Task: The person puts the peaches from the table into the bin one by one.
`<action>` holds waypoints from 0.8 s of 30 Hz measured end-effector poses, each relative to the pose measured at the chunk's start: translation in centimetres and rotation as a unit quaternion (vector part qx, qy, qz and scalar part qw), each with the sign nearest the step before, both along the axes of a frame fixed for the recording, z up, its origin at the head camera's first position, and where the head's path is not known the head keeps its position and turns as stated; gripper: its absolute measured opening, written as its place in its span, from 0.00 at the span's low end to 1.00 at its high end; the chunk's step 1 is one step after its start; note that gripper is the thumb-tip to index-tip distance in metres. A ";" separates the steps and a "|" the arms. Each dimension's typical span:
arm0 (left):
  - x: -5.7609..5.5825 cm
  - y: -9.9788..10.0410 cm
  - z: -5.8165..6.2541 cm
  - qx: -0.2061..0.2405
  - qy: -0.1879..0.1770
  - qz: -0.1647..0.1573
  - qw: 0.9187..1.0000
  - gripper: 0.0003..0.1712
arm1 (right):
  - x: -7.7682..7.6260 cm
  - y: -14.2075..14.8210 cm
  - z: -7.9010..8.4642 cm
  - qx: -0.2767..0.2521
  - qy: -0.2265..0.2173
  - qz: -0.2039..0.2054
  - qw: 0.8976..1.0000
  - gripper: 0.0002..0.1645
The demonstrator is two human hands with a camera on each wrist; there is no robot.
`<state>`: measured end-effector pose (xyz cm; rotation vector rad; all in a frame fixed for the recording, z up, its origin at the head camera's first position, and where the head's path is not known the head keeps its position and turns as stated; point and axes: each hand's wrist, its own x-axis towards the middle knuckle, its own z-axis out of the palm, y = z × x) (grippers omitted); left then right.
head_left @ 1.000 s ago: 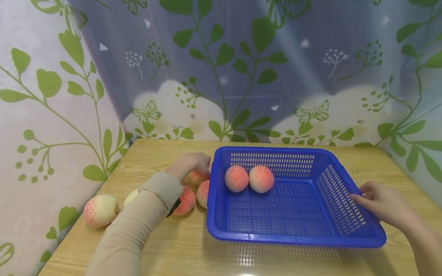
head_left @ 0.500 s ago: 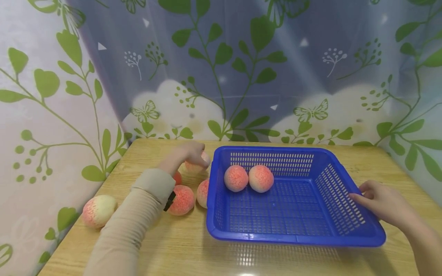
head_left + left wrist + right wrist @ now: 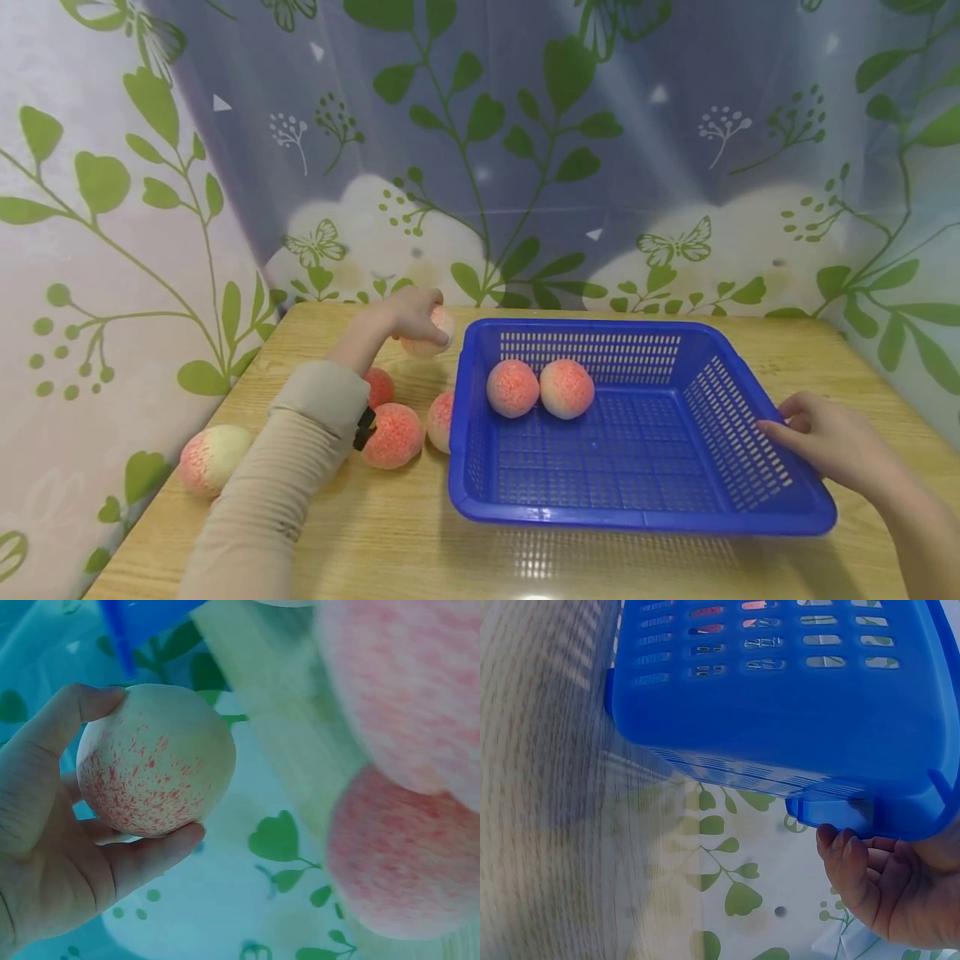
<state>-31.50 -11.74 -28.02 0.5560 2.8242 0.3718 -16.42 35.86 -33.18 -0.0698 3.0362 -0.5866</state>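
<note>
left hand (image 3: 408,315) pinches a round cream-and-pink peach (image 3: 157,761), right hand (image 3: 832,442) grips a rectangular blue plastic basket (image 3: 645,522). light pressure should suit the peach, firmer the basket.

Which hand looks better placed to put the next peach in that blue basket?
Probably the left hand: it grips a peach left of the blue basket, on the side where the loose peaches lie. The right hand holds the basket's opposite rim.

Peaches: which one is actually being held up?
The pale, red-speckled peach in the left hand. The others lie unheld on the table or in the blue basket.
</note>
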 end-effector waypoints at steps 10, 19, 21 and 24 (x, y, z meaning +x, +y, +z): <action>0.2 1.2 2.9 0.011 0.051 -0.035 0.998 0.37 | 0.0 -0.1 0.0 -0.009 -0.007 0.000 1.000 0.33; 1.2 4.5 5.4 0.008 0.082 -0.094 0.992 0.32 | 0.1 0.0 0.3 -0.009 -0.006 0.006 1.000 0.32; 1.5 5.5 5.8 0.004 0.080 -0.109 0.991 0.34 | 0.1 0.0 0.3 -0.008 -0.006 0.005 1.000 0.32; 1.9 7.1 6.1 -0.001 0.077 -0.128 0.989 0.36 | 0.1 0.0 0.2 -0.005 -0.005 0.004 1.000 0.32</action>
